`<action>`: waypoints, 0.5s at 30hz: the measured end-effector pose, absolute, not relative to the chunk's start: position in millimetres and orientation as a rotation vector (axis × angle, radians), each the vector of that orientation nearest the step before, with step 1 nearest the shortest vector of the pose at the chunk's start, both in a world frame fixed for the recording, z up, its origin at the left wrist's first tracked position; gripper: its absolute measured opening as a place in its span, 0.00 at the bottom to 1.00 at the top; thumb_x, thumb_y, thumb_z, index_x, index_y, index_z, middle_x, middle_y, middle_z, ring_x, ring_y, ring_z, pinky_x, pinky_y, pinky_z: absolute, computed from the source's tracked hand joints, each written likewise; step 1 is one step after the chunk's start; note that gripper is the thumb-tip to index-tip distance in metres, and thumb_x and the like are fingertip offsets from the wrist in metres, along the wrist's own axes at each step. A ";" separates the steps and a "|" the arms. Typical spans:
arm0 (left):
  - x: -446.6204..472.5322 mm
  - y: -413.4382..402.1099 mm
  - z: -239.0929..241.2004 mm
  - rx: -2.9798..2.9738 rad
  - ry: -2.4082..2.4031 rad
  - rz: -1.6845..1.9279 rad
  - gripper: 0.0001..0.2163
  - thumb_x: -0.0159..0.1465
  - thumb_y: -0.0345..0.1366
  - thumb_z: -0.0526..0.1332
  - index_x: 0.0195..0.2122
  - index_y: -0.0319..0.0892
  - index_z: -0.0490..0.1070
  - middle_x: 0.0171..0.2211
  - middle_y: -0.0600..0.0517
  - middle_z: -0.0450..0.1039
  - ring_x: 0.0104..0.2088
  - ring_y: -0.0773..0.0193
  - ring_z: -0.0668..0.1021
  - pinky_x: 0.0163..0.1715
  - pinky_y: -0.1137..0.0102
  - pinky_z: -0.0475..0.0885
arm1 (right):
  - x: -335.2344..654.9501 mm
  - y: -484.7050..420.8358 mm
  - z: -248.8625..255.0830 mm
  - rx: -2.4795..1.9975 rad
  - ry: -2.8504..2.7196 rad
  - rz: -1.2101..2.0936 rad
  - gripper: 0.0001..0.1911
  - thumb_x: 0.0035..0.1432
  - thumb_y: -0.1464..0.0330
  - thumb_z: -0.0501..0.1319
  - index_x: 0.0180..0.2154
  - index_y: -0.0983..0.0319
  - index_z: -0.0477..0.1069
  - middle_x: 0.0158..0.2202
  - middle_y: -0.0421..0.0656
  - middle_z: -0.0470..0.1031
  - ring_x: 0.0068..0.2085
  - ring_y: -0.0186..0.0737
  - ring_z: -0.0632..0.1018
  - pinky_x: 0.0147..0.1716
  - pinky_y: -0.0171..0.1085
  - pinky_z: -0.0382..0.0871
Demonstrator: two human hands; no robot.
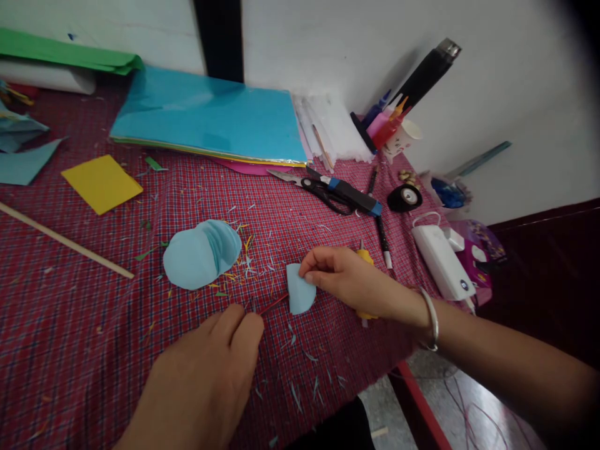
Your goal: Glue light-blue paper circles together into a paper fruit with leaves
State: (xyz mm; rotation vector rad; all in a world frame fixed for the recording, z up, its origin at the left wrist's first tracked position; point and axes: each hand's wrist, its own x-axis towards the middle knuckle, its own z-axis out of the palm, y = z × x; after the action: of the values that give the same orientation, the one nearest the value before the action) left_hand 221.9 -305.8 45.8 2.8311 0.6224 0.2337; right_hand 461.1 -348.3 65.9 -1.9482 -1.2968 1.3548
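In the head view, the left hand [206, 369] is low over the checked cloth [117, 325], back upward, its fingers curled in around a thin red stick [275, 304]. The fingertips are hidden beneath the hand, so how they grip cannot be told. The stick's far end meets the near side of the folded paper [301, 294], a light blue piece with a rounded edge; whether it goes under or only touches cannot be told.

The right hand [344, 275] comes in from the right with thumb and forefinger closed on the top edge of this paper. A bangle [430, 319] circles that wrist. A yellow tool [365, 255] lies partly hidden beneath the forearm.

Just left of the paper, blue circles [190, 257] lie fanned and overlapping, with thin scraps [248, 267] strewn beside them. Farther left are a yellow square [102, 184] and a pale wooden stick [65, 239]. Beyond the hands, scissors [328, 195] touch a cutter [355, 195], in front of a stack of coloured sheets [210, 119]. A black tape roll [398, 199] and a white power bank [440, 261] lie to the right.
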 end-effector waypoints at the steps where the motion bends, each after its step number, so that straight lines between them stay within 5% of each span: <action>1: 222.1 -306.0 46.1 2.830 0.618 0.233 0.12 0.53 0.20 0.48 0.29 0.46 0.60 0.25 0.53 0.67 0.22 0.57 0.76 0.18 0.64 0.67 | 461.0 -348.0 65.8 -1.945 -1.305 1.354 0.05 0.56 0.72 0.55 0.34 0.60 0.70 0.29 0.39 0.70 0.28 0.34 0.68 0.26 0.35 0.59; 15: 224.2 -307.6 49.8 2.832 0.657 0.162 0.12 0.55 0.20 0.48 0.28 0.46 0.61 0.24 0.54 0.67 0.22 0.58 0.76 0.19 0.65 0.66 | 459.5 -347.7 66.1 -1.978 -1.257 1.332 0.07 0.56 0.76 0.55 0.32 0.61 0.70 0.27 0.38 0.70 0.26 0.32 0.67 0.26 0.34 0.61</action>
State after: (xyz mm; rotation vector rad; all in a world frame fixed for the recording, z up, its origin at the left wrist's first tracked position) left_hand 224.2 -307.6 49.8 2.8318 0.6574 0.1618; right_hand 459.5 -347.7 66.1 -1.9782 -1.2574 1.3321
